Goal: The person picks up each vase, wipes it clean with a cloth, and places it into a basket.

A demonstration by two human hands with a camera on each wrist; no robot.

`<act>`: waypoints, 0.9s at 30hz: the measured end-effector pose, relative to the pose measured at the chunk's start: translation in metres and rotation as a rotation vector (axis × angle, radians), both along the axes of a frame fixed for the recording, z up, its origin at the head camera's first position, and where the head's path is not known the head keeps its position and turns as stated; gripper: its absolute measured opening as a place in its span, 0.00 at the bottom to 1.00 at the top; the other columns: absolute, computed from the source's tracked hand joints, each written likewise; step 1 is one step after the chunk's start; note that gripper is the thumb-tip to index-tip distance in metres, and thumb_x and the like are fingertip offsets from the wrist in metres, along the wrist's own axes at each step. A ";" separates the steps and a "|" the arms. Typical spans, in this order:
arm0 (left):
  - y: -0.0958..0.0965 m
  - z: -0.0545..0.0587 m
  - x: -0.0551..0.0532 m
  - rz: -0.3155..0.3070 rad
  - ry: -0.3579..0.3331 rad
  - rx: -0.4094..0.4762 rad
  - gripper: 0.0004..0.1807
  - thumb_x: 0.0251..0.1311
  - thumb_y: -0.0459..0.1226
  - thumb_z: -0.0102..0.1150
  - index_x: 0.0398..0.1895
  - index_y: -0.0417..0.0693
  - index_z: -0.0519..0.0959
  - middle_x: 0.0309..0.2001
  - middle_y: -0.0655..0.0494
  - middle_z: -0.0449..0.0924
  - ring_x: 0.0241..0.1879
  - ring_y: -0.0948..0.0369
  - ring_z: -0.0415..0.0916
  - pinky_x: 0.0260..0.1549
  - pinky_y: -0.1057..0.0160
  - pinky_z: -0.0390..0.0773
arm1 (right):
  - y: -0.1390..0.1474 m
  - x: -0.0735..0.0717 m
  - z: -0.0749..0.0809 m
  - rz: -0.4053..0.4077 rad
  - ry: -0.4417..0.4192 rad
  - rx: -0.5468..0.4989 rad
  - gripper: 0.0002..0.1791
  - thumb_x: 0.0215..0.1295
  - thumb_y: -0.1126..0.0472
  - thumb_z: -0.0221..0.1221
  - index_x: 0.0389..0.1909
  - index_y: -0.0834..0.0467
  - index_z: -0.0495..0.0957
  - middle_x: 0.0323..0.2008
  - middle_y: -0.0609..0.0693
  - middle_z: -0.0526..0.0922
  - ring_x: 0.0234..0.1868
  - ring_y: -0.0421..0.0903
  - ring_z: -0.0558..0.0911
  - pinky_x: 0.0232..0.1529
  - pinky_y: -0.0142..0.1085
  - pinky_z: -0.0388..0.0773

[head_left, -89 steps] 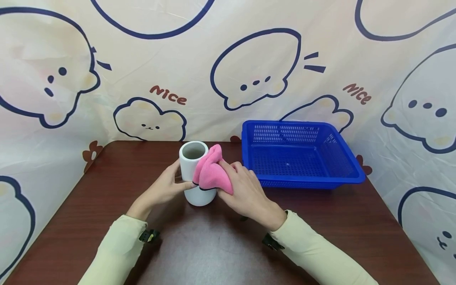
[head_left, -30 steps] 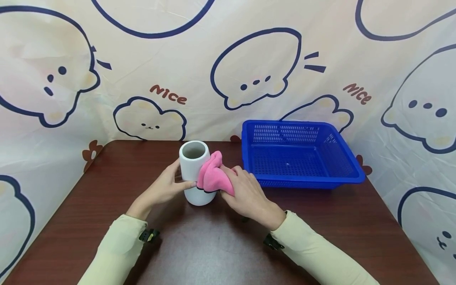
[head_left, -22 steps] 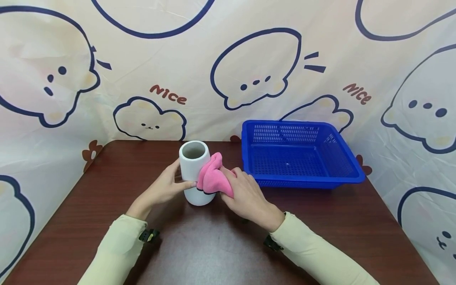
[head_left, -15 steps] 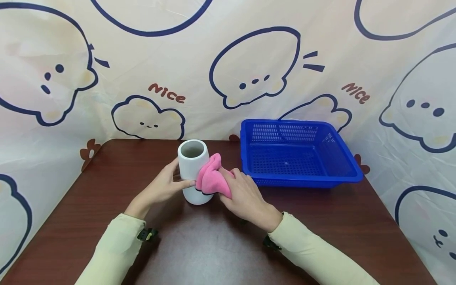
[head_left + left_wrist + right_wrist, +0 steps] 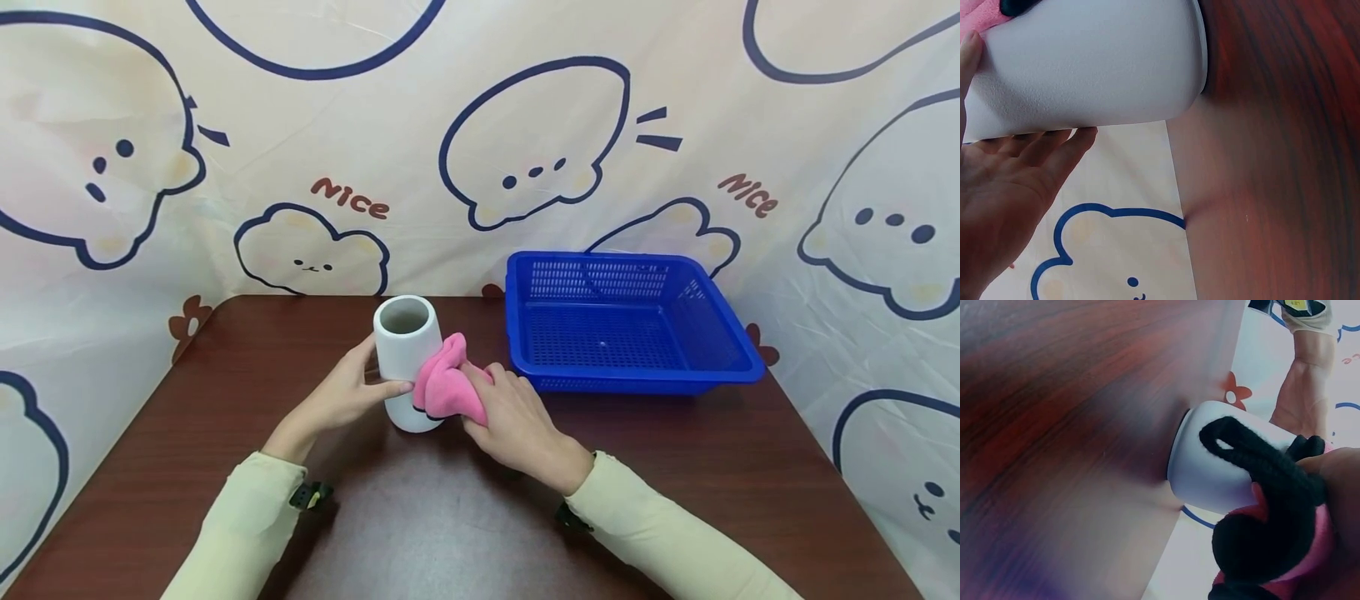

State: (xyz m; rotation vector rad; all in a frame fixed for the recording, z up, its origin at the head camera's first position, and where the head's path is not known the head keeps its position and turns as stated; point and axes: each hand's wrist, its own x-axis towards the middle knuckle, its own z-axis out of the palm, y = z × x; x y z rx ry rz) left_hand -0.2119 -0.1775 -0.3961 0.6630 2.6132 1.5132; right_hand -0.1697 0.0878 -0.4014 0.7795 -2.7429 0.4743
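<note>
A white ceramic vase [image 5: 403, 354] with a round open mouth stands upright on the brown table. My left hand [image 5: 341, 400] grips its left side, thumb across the front and fingers behind; the left wrist view shows those fingers along the vase wall [image 5: 1104, 69]. Bunched in my right hand [image 5: 517, 421] is a pink cloth [image 5: 450, 387] with a dark edge, held against the vase's right side. In the right wrist view, the cloth's black edging and a hanging loop [image 5: 1235, 440] overlap the lower part of the vase [image 5: 1210, 475]. My right fingertips are partly hidden in the cloth.
A blue plastic basket [image 5: 637, 377] with perforated walls sits at the back right, just beyond the right hand. Behind the table [image 5: 420, 517] hangs a cream curtain [image 5: 420, 150] with cartoon drawings, which also runs along both sides.
My right hand has slid the pink cloth downward along the vase's right side, baring more of the upper wall. The left hand keeps its grip, and the vase stays in place.
</note>
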 end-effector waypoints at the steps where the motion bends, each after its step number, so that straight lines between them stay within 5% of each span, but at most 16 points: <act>1: 0.000 0.000 0.000 0.004 0.004 -0.005 0.43 0.59 0.39 0.72 0.74 0.50 0.60 0.63 0.44 0.74 0.62 0.44 0.75 0.60 0.38 0.78 | 0.000 0.000 0.000 0.000 -0.001 0.002 0.35 0.60 0.54 0.65 0.70 0.54 0.70 0.39 0.52 0.79 0.35 0.48 0.76 0.34 0.36 0.70; 27: 0.001 0.002 0.003 0.013 -0.016 -0.008 0.45 0.57 0.40 0.73 0.75 0.53 0.59 0.64 0.45 0.74 0.61 0.43 0.76 0.59 0.38 0.79 | 0.003 0.006 -0.012 -0.007 -0.089 0.094 0.35 0.63 0.51 0.65 0.71 0.54 0.69 0.39 0.50 0.79 0.35 0.45 0.74 0.33 0.32 0.65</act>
